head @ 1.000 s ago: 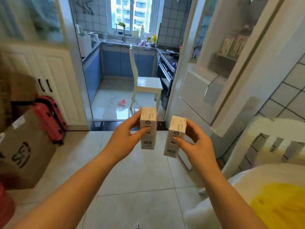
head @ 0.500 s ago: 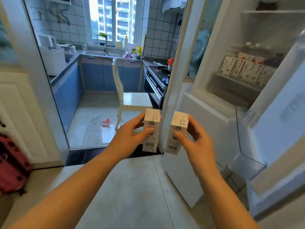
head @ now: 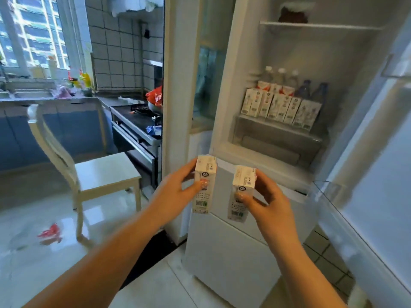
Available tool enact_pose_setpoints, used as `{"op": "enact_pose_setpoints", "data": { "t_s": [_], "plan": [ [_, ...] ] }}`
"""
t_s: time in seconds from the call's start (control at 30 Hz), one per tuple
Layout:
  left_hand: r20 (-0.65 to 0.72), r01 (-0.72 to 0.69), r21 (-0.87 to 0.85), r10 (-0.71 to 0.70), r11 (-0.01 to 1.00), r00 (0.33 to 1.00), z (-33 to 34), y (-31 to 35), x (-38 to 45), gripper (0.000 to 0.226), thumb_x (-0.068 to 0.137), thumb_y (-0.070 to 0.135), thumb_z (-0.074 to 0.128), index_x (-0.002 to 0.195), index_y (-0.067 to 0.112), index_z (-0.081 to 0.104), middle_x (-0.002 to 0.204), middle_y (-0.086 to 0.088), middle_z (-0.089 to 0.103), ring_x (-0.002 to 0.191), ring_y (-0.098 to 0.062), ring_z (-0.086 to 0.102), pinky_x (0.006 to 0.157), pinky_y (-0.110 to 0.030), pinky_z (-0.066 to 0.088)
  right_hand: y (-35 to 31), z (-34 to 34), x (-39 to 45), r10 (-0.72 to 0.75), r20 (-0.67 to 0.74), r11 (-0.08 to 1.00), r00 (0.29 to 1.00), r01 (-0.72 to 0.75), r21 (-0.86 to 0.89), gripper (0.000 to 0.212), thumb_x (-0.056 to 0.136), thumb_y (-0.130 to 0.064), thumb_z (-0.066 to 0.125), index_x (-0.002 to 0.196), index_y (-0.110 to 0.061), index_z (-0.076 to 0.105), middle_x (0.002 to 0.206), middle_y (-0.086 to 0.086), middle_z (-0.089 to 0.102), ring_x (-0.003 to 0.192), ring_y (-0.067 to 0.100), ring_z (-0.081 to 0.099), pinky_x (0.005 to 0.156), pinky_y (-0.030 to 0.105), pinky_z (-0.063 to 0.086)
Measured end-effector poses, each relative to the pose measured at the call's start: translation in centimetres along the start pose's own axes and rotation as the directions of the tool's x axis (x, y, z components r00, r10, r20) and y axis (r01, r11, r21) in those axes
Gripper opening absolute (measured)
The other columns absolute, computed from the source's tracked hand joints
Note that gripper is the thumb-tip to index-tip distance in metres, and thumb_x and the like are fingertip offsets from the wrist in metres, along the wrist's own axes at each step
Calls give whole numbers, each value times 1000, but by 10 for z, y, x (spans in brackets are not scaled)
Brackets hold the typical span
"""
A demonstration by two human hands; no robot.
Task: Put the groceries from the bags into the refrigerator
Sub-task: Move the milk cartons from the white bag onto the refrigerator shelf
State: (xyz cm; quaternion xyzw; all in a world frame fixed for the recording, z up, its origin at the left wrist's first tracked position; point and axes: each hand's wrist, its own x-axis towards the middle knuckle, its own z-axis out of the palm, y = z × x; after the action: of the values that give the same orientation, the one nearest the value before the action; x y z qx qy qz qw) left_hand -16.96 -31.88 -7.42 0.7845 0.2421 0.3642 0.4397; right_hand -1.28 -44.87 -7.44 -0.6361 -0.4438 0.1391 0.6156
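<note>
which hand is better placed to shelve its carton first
Right, probably. The right hand holds its carton nearer the open fridge's shelf, where a row of cartons already stands. The left hand and its carton sit further left, towards the kitchen doorway.

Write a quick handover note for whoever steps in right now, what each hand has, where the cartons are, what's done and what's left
Left hand: grip on one small white carton, the left carton, held upright.
Right hand: grip on a matching right carton, upright, apart from the first.
Both cartons are in front of the open refrigerator, below its shelf level, not yet inside.
Done: a row of similar cartons already stands on the lower shelf, with bottles behind.
Left: set these two cartons on the shelf, probably beside that row. The bags are out of view, so I cannot tell what remains in them.
</note>
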Motion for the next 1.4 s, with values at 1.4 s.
{"op": "enact_pose_setpoints", "data": {
  "t_s": [1.4],
  "plan": [
    [304,-215,-216,275,952,912,195,-78,565,52,88,20,61,130,42,40,110,24,57,104,7,54,96,-30,48,158,-104,493,17,-367,991,930,-64,-116,53,85,-20,64,134,-30,48,118,-15,64,109,-1,58,91,27,52]
  ]
}}
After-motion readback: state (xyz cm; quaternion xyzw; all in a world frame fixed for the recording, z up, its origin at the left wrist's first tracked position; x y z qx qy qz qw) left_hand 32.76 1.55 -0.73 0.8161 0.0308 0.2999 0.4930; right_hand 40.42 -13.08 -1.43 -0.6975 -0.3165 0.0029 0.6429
